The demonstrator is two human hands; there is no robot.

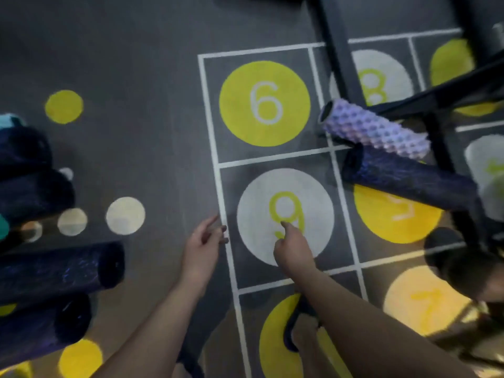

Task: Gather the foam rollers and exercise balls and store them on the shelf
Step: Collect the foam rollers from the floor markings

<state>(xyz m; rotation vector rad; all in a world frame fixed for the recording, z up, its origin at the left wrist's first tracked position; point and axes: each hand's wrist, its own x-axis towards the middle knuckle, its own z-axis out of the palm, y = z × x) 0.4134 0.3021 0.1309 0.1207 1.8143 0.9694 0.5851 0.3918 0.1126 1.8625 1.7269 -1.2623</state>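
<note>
A knobbly lilac foam roller lies on the floor at the upper right, against a dark blue roller just below it. Several more dark blue rollers are stacked at the left edge, their round ends facing right. My left hand hovers over the floor with loose fingers and holds nothing. My right hand hangs above the white number 9 circle, forefinger stretched forward, also holding nothing. Both hands are well short of the two rollers on the right.
A black metal rack frame crosses the upper right, partly over the lilac roller. The dark floor carries a white grid with numbered yellow and white circles. A dark round object sits at the right edge. My sandalled foot stands below.
</note>
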